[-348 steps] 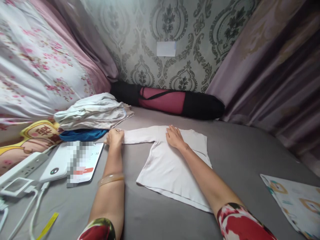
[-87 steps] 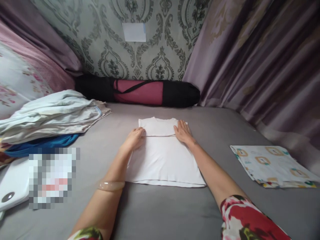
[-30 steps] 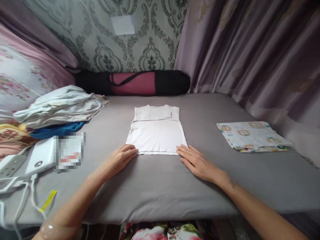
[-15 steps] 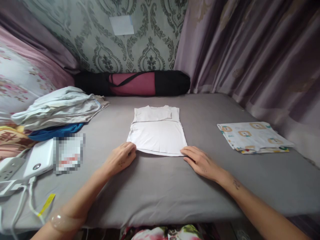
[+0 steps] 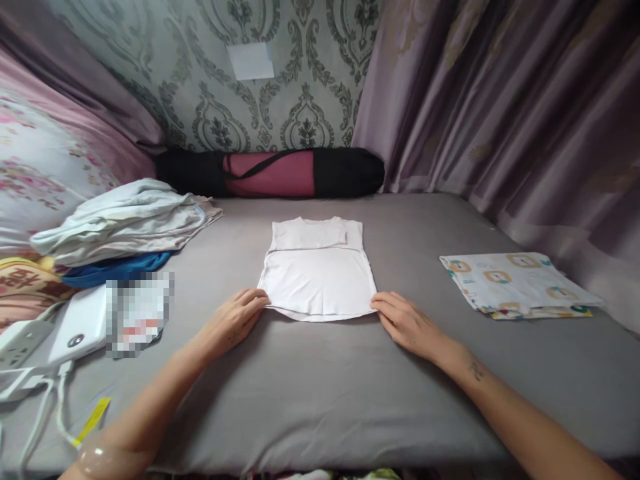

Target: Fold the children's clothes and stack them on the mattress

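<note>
A small white shirt [image 5: 317,280] lies flat on the grey sheet [image 5: 320,393], its neckline away from me and a sleeve folded across its upper part. At the near left corner of the hem, my left hand [image 5: 240,317] is closed in a pinch on the fabric. My right hand [image 5: 404,320] pinches the near right corner in the same way. Between the two hands the hem's layers part slightly, and the lower edge sags toward me.
Folded printed cloth [image 5: 520,283] lies at the right. On the left are piled pale clothes [image 5: 125,220], a blue garment [image 5: 117,268], a white power bank [image 5: 80,323], a power strip [image 5: 23,343] and cables. A black and maroon bag [image 5: 270,175] lies along the wall.
Both hands have tightened on the hem corners, and the hem's middle now bows toward me with its layers more apart. The whole view has shifted slightly.
</note>
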`<state>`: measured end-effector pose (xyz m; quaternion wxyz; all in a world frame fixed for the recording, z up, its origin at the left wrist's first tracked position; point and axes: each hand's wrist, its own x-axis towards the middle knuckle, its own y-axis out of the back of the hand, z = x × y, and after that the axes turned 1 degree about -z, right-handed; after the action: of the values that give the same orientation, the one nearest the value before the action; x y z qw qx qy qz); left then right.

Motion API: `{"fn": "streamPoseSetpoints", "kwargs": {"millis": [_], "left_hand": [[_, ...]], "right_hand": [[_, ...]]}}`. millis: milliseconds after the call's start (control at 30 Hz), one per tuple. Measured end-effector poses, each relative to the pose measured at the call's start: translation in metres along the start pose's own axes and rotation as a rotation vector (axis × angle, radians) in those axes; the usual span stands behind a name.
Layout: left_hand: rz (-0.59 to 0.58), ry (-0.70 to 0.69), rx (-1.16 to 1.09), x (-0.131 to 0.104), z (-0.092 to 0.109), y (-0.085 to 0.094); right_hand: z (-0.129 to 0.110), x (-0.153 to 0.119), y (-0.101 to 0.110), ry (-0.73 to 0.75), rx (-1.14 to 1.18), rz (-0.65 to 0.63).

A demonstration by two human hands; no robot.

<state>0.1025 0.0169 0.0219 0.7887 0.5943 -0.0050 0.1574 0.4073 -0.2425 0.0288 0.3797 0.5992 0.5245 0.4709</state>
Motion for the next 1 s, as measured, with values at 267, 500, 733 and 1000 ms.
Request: {"fn": "streamPoseSetpoints", "kwargs": {"millis": [267, 500, 733, 1000], "left_hand": [[0.169, 0.375, -0.345, 0.016, -0.009, 0.032], [0.492, 0.530, -0.722, 0.079, -0.024, 0.043], [0.610, 0.650, -0.704, 0.141, -0.067, 0.012], [0.474, 0.769, -0.241, 0.173, -0.080, -0.019]], "right_hand": [[0.009, 0.026, 0.030, -0.186, 0.161, 0.190], [0.046, 0.080, 0.040, -0.445, 0.369, 0.422], [0.089, 0.148, 0.015, -0.646, 0.381, 0.489], [0.085, 0.184, -0.005, -0.829, 0.080, 0.314]]}}
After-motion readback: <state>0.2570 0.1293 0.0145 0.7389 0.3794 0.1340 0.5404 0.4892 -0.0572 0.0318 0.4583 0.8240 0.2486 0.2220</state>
